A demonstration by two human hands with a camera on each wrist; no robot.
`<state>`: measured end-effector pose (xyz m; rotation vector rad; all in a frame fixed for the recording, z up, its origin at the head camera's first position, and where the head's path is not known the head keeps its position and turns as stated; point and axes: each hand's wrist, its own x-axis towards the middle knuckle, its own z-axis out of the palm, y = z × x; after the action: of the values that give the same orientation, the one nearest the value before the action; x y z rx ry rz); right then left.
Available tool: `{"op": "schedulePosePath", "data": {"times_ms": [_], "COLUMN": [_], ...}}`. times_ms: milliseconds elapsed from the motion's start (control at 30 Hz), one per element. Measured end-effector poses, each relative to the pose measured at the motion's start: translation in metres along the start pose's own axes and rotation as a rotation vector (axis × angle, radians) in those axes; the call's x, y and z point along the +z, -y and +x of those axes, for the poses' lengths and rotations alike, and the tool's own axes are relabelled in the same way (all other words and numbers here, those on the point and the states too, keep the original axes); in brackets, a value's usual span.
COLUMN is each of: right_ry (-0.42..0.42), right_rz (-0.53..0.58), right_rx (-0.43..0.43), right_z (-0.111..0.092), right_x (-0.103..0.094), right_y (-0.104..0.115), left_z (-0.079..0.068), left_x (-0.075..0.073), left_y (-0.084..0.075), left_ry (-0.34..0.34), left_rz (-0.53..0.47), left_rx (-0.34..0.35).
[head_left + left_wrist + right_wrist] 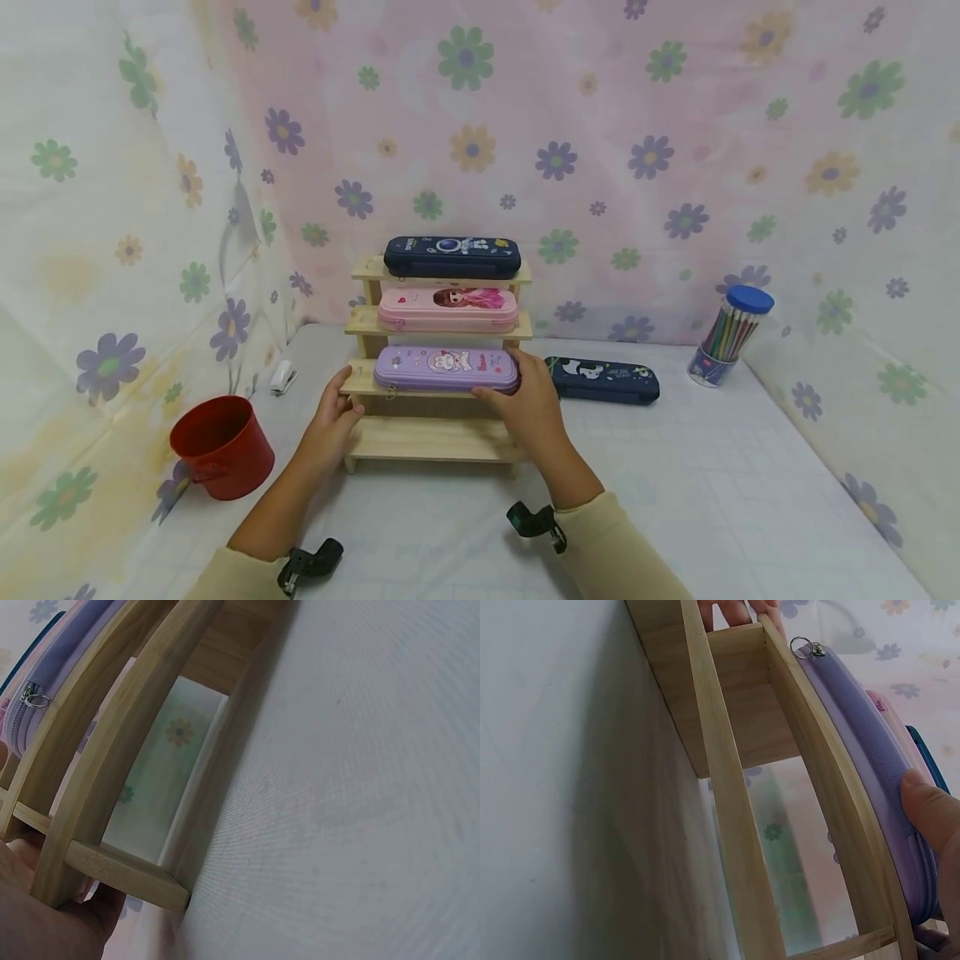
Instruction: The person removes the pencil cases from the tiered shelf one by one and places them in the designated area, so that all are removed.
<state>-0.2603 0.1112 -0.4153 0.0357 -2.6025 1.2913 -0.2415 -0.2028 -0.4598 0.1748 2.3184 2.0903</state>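
A tiered wooden display rack [435,440] stands on the table. On its second step from the bottom lies a purple pencil case [416,367] with a cartoon lid. My right hand [536,412] grips that case by its right end, thumb along the front, as the right wrist view also shows at the thumb [928,810]. With my left hand [326,429] I hold the left side of the rack; its fingers are partly hidden behind the wood in the left wrist view. Above sit a pink pencil case [412,308] and, on top, a navy astronaut pencil case [450,260].
Right of the rack, another navy pencil case [611,382] lies on the table. A blue-lidded tub of pencils [712,367] stands farther right. To the left are a red bucket [236,462] and a small white stapler-like object [283,377]. Patterned cloth walls [600,100] enclose the table.
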Motion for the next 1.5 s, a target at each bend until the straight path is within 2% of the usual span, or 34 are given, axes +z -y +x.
{"op": "schedulePosePath", "data": {"times_ms": [500, 800, 1233, 1500], "right_ry": [-0.031, -0.057, -0.06, -0.063], "right_rz": [0.021, 0.073, 0.076, 0.074], "right_rx": [0.018, -0.042, -0.039, -0.04], "right_z": [-0.001, 0.002, -0.001, -0.004], "right_x": [-0.008, -0.019, -0.027, -0.035], "right_y": [-0.014, -0.026, -0.038, -0.047], "left_z": [0.003, 0.005, 0.0, 0.0], "left_x": [0.002, 0.003, 0.002, 0.0], "left_y": [0.001, -0.001, 0.002, 0.003], "left_ry": [0.01, 0.004, -0.014, -0.01], "left_rz": [-0.001, -0.005, -0.02, -0.018], "left_rx": [0.025, 0.039, 0.006, 0.018]}}
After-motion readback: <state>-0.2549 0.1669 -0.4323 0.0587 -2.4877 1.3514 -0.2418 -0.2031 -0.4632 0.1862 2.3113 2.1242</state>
